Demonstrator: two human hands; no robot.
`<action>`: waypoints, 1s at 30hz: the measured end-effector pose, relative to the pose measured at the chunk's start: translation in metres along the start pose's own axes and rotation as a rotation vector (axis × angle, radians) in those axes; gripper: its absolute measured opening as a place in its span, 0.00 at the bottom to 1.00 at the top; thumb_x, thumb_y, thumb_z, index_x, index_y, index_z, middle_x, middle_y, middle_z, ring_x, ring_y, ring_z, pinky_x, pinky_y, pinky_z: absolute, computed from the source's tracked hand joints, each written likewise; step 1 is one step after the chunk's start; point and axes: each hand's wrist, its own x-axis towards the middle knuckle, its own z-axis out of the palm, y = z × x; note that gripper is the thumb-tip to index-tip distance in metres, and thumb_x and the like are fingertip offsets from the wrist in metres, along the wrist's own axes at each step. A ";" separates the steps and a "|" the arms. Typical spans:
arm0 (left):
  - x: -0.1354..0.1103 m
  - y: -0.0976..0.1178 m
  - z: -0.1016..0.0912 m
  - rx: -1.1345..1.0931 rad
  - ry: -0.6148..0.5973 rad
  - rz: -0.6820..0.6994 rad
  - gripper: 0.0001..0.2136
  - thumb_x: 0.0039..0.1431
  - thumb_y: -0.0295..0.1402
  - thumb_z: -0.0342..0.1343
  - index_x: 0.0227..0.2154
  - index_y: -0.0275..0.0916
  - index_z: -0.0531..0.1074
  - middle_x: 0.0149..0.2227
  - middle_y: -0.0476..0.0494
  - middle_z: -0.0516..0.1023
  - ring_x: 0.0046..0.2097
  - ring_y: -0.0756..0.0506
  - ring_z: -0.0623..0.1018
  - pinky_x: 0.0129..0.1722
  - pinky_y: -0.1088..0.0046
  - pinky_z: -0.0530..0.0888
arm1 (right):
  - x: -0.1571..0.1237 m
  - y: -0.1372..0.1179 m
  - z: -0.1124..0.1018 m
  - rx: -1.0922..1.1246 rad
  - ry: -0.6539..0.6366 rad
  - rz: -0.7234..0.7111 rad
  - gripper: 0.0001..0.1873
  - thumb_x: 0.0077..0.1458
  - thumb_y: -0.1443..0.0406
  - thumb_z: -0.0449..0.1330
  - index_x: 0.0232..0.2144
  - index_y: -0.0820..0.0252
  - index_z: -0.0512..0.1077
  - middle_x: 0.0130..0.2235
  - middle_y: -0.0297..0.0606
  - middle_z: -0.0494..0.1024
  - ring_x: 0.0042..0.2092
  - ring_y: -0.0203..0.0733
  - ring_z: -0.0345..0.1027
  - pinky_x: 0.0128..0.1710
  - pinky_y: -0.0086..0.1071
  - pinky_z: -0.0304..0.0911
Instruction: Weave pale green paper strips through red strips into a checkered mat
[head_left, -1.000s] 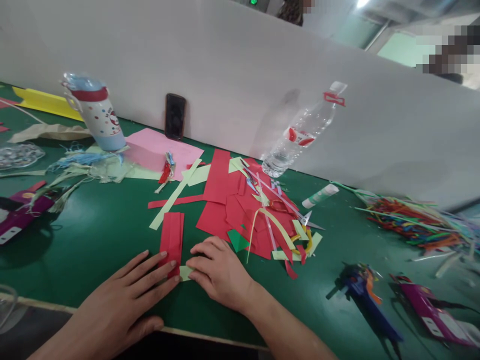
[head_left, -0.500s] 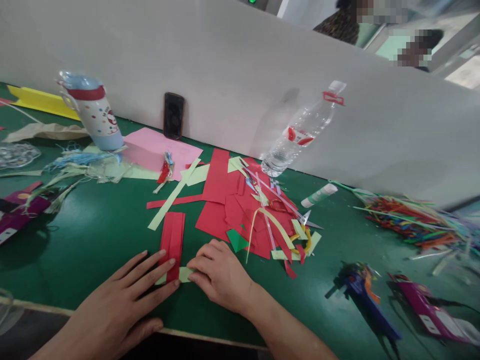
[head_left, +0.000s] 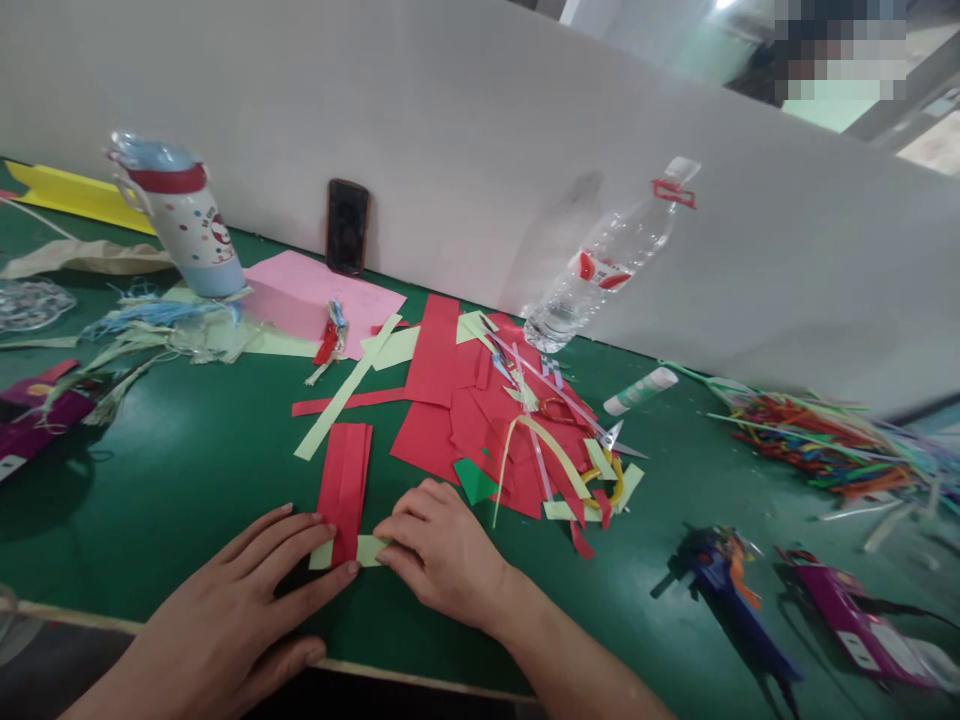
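A folded red paper strip lies on the table in front of me, slightly fanned at its upper end. Across its lower end runs a pale green paper strip, partly hidden beneath the red paper. My left hand rests flat with fingers stretched out, its fingertips touching the red and green paper from the left. At the right end of the pale green strip, my right hand has it pinched between thumb and curled fingers.
Red paper sheets and scissors lie beyond my hands. A glue stick, a leaning plastic bottle, a glue gun and twisted sticks are rightward. A patterned flask and phone stand near the wall.
The fingers of my left hand have drawn back slightly leftward, baring more of the red and pale green strips. My right hand keeps its pinch in the same place.
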 end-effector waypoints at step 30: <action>-0.005 0.037 0.004 0.124 0.167 -0.080 0.23 0.61 0.50 0.55 0.50 0.37 0.75 0.48 0.44 0.80 0.50 0.42 0.75 0.70 0.63 0.45 | 0.002 -0.010 0.005 -0.074 -0.073 -0.128 0.18 0.69 0.60 0.50 0.59 0.52 0.66 0.63 0.31 0.69 0.64 0.50 0.54 0.67 0.53 0.35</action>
